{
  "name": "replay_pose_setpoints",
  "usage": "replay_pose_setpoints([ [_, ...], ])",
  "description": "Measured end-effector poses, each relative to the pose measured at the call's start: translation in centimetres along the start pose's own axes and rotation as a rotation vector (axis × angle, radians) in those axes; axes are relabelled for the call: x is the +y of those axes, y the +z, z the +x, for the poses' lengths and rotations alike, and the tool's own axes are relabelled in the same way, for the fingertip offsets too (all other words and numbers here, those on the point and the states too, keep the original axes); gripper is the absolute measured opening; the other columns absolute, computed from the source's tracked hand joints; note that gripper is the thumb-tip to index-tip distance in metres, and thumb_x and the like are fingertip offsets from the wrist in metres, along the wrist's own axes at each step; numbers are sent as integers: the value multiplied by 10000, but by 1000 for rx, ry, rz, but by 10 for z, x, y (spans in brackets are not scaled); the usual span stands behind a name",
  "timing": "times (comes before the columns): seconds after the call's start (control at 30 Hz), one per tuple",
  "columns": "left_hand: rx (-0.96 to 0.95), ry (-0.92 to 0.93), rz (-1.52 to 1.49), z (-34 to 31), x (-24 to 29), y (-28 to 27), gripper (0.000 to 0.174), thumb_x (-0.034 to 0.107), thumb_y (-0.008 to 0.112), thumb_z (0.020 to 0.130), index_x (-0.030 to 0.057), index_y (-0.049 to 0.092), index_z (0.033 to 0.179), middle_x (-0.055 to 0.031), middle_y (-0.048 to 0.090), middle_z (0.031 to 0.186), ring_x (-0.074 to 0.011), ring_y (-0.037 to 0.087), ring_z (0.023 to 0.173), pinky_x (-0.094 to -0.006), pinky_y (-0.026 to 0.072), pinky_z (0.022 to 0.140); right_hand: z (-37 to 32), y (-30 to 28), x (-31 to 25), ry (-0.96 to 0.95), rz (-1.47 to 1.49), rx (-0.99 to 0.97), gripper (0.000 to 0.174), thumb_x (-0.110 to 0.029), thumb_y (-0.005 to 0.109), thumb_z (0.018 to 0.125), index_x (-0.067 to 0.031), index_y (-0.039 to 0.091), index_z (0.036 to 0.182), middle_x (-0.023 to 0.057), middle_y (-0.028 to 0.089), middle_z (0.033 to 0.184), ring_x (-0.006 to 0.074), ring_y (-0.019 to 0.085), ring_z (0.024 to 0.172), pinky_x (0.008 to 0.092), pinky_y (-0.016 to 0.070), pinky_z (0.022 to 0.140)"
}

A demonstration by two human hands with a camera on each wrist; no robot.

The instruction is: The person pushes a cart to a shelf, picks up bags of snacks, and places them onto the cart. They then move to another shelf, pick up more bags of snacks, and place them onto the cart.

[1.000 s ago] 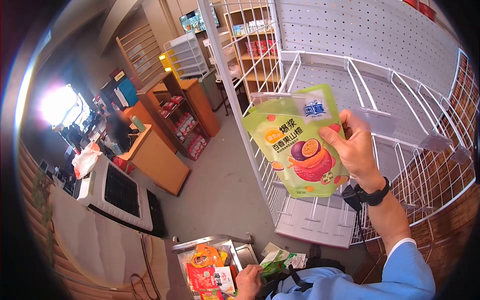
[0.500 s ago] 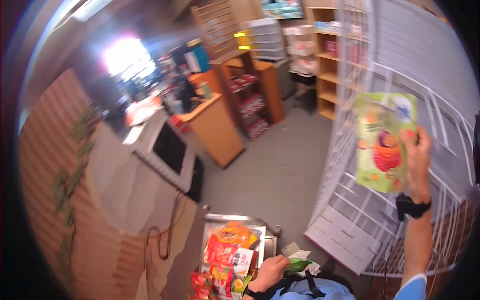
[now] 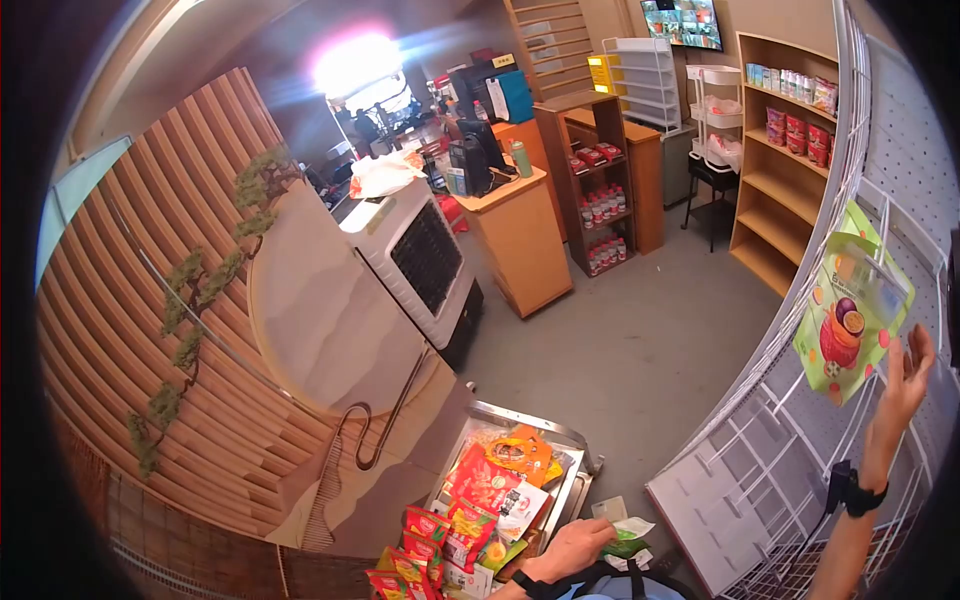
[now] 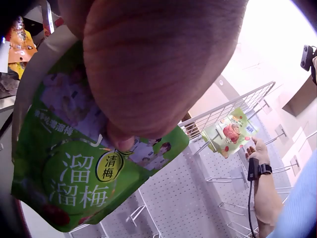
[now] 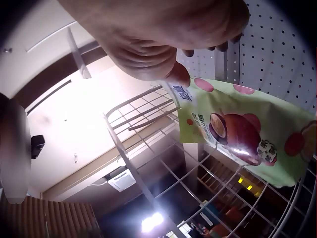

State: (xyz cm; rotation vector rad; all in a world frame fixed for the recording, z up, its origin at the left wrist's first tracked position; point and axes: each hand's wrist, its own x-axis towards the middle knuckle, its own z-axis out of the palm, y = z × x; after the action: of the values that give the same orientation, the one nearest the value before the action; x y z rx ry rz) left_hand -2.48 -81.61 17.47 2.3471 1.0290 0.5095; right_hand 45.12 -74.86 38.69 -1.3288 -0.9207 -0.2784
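Note:
My right hand [image 3: 905, 370] is raised at the wire rack, its fingers extended right beside the edge of a light green snack pouch [image 3: 843, 320] with passion fruit on its front. That pouch hangs at a rack hook, and another light green piece shows behind its top. In the right wrist view, the thumb [image 5: 179, 75] is right at the pouch's edge. Low in the head view, my left hand [image 3: 575, 550] pinches several packs together. Its wrist view shows a green plum pouch [image 4: 84, 173] in front, under the fingers, with a pale pack behind it.
A metal cart [image 3: 590, 465] beside my left hand carries red, orange and white snack packs [image 3: 480, 500]. The rack has a pegboard back [image 3: 905, 150], wire hooks and a white base panel [image 3: 710, 510]. Farther off stand a wooden shelf [image 3: 775, 190], a counter [image 3: 515, 240] and an air cooler [image 3: 425, 265].
The view has swung left. My right hand held the light green pouch by its edge; now the pouch hangs at the rack and the fingers have loosened. The left hand keeps its packs.

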Motion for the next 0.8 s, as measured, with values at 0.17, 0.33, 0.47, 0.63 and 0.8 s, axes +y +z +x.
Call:
replay_pose_setpoints([
  [0.17,-11,-4,-9,1,2,1,197,38,601,827,75,610,1021,-113,599,930,-353,630,873,-458,503,735,-60,-12,-53,-254,-152,9,419,-110,594,996,51,490,1369,183,537,1390,292,508,1295,418,319,1148],
  [0.33,-18,45,-23,11,8,0,221,30,624,814,92,609,1026,-87,602,959,-317,624,878,-431,495,747,-152,-20,-70,-189,64,-855,434,-139,780,783,-13,586,1150,177,629,1097,324,609,1012,430,476,889],
  [0.47,-11,76,-73,29,36,-15,195,36,610,836,65,612,1029,-111,611,952,-346,630,888,-440,504,753,-241,-9,-66,-148,107,-1272,548,-272,885,699,-32,627,1119,185,663,1047,384,634,994,433,490,872],
  [0.63,43,265,-110,46,60,-24,210,50,646,837,53,618,1045,-90,613,957,-320,634,880,-416,509,757,-296,-24,-40,157,191,-1359,277,-156,537,945,-33,672,1153,228,675,1165,437,617,1111,495,485,969],
  [0.8,85,181,-180,57,65,-22,293,84,699,854,58,619,1134,-102,637,1143,-308,641,998,-419,509,829,-290,-28,-19,126,117,-1155,222,-173,752,811,-30,697,972,170,685,875,384,662,830,433,518,756],
])
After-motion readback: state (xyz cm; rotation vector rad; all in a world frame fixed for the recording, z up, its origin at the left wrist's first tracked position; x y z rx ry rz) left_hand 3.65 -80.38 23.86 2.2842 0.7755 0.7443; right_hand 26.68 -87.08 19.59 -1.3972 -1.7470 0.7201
